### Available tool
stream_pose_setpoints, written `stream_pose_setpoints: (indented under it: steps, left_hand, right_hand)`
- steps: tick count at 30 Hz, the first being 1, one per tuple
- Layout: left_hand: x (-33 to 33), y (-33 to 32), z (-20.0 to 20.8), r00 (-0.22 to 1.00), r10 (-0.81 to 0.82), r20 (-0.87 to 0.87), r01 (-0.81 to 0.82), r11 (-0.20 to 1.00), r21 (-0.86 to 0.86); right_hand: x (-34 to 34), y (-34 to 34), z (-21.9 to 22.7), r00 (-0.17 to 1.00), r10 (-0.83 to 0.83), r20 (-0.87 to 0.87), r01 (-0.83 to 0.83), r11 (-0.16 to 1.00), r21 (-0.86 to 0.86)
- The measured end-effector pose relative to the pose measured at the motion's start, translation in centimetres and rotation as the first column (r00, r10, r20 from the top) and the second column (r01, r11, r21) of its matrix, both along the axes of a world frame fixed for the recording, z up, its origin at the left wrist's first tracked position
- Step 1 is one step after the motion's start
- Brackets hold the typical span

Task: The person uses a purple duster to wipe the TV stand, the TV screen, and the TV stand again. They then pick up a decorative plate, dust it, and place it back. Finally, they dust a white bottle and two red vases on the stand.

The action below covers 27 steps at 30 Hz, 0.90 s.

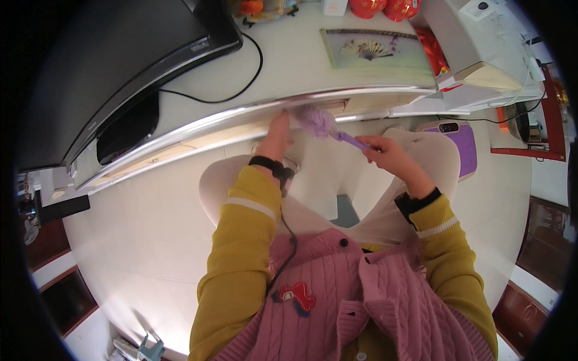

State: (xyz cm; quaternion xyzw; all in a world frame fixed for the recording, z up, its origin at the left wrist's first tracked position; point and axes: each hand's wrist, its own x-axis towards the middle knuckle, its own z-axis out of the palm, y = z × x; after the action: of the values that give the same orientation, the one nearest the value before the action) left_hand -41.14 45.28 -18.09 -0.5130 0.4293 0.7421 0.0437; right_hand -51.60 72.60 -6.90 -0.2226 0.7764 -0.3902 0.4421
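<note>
My right hand (385, 155) is closed around the purple handle (351, 140) of a fluffy duster. The duster's lilac head (316, 120) points left and away from me and reaches up to the front edge of a white cabinet (241, 114). Just left of the duster head, my left hand (279, 135) is raised against the cabinet front. Its fingers stretch up to the edge with the thumb apart, and the fingertips are partly hidden. I see nothing held in it. Both wrists wear black bands (415, 204).
On the cabinet top stand a black monitor (132, 66), a black cable (256, 72), a fan-patterned mat (376, 48) and red round ornaments (400, 7). A purple and white scale (463, 147) lies right of my knee. A red-framed rack (542, 153) stands farther right.
</note>
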Motion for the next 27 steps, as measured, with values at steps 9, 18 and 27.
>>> stream_pose_setpoints:
  steps: [9,18,27]
  left_hand:
    - [-1.7,1.1,8.7,0.899,-0.123,-0.421,0.231,0.948,0.217]
    - [-7.1,1.2,14.6,0.911,-0.019,-0.413,-0.043,0.989,-0.141]
    - [-14.5,-4.0,8.1,0.951,-0.028,-0.308,-0.263,0.452,-0.852]
  right_hand:
    - [-4.4,5.4,11.2,0.994,-0.075,0.076,0.087,0.982,-0.169]
    - [-5.1,0.6,8.4,0.721,-0.01,-0.693,-0.116,0.984,-0.135]
    - [-8.8,-6.5,11.6,0.957,-0.033,-0.289,-0.141,0.816,-0.561]
